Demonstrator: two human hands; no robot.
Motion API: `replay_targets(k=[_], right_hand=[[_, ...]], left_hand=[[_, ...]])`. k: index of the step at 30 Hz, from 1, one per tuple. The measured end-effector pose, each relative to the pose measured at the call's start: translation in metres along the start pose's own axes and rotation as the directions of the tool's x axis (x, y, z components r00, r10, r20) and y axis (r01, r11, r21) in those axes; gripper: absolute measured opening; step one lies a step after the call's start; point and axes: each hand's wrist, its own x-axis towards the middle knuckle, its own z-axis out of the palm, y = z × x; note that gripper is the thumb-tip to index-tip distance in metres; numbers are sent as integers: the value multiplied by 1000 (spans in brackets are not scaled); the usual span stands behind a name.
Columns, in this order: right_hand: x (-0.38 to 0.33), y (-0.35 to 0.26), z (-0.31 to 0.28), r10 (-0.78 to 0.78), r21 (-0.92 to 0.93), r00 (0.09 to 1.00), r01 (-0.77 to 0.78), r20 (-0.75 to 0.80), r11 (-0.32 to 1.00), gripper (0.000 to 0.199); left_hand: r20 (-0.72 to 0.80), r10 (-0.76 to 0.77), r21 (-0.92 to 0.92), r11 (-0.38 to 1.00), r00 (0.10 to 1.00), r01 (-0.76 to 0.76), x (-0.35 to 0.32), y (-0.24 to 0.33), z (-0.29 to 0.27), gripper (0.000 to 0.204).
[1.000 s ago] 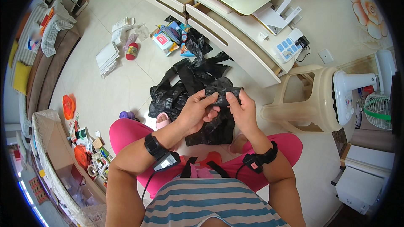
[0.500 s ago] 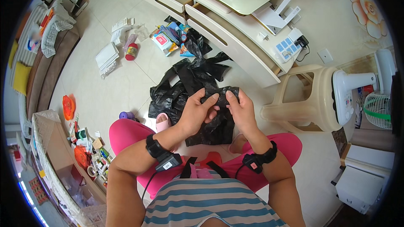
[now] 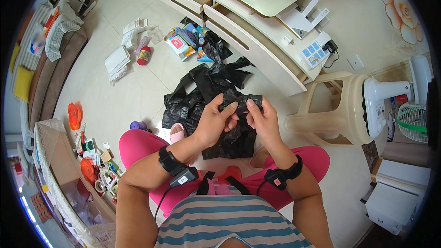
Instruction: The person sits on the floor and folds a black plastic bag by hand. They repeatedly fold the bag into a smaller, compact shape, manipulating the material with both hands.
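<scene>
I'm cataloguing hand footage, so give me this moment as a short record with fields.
Left hand: the left hand pinches black plastic, thumb on top
Right hand: the right hand grips the same piece, thumb on top
Below the hands: crumpled black bags on the tiled floor
Floor, further off: red container; white-and-red pack
Near left knee: purple roll
Right side: beige stool
Ahead: drawer pulled out

A brown sofa (image 3: pixel 59 70) and a cream cabinet (image 3: pixel 271 59) flank the pale tiled floor (image 3: pixel 142 82).
</scene>
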Motion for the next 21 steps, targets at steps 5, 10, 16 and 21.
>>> replay_targets(k=[5,10,16,21], right_hand=[[1,-2,-2,111,137,993,-117,47,984,18],[3,5,0,5,64,1000,-5,-4,998,18],[1,11,-2,-161,-166,987,161,11,973,17],[1,7,0,-73,-63,997,74,25,995,17]], left_hand=[[-29,25,116,993,999,-22,-1,-3,0,8],[-63,-105,13,994,992,106,1,1,2,10],[-86,-299,-95,952,950,291,-1,14,5,10],[-45,-107,-50,993,993,105,1,-1,-2,10]])
